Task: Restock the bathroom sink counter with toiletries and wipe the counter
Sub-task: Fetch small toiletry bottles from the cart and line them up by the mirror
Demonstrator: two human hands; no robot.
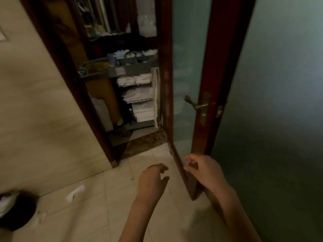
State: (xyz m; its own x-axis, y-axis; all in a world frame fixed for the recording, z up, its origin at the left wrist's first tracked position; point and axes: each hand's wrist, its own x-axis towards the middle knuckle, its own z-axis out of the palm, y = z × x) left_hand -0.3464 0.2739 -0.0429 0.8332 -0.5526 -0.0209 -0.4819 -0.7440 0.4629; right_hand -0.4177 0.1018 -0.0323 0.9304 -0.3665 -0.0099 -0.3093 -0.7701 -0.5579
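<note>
Forearms stretch forward over a pale tiled floor [104, 206]. The left hand [152, 180] hangs with loosely curled fingers, its grip slack and empty. The right hand [201, 170] sits in front of the bottom edge of an open red-framed door [220, 67], its grip also loose and empty. A dark bin [17, 212] stands at lower left. Beyond the doorway, a grey cart [132, 70] holds folded white towels [139, 95], with blurred toiletries [132, 55] on its top tray.

Dark red-brown door frame [222, 67], frosted green glass [188, 67], beige floor tiles [83, 215], white towels [142, 109].
</note>
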